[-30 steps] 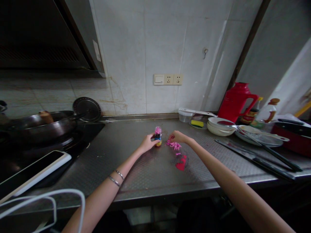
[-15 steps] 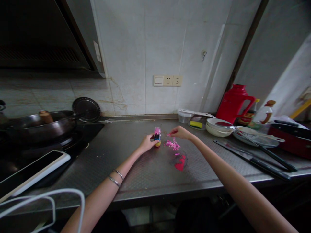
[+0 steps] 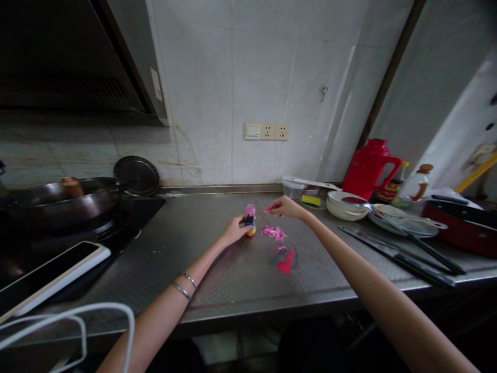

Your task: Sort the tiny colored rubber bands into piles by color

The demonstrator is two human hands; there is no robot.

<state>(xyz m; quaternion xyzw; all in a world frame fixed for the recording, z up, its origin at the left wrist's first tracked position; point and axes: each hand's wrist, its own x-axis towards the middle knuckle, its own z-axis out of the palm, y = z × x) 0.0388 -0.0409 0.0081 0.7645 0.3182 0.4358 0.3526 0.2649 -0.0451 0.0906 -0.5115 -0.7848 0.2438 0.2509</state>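
Note:
My left hand [image 3: 234,231] is wrapped round a small clear jar [image 3: 250,213] that stands upright on the steel counter [image 3: 202,280]. Pink pieces show in its upper part, with a dark and blue label below and yellow near the bottom. To the right of the jar, my right hand [image 3: 285,207] is closed in a pinch, with a tiny pink rubber band [image 3: 266,211] at its fingertips. Below that hand lies a loose pile of pink rubber bands [image 3: 275,233]. A single pink piece [image 3: 281,248] lies nearer me, above a red heart-shaped mark [image 3: 286,263].
At left, a pan [image 3: 73,199] sits on the stove, and a white-edged device [image 3: 58,274] with a white cable lies in front. At right are stacked bowls [image 3: 345,207], a red thermos [image 3: 367,168], a long black-handled knife [image 3: 392,254] and a red pot [image 3: 462,228].
My right hand has lifted slightly and moved left, toward the top of the jar, with the pink rubber band. My left hand still holds the jar in place.

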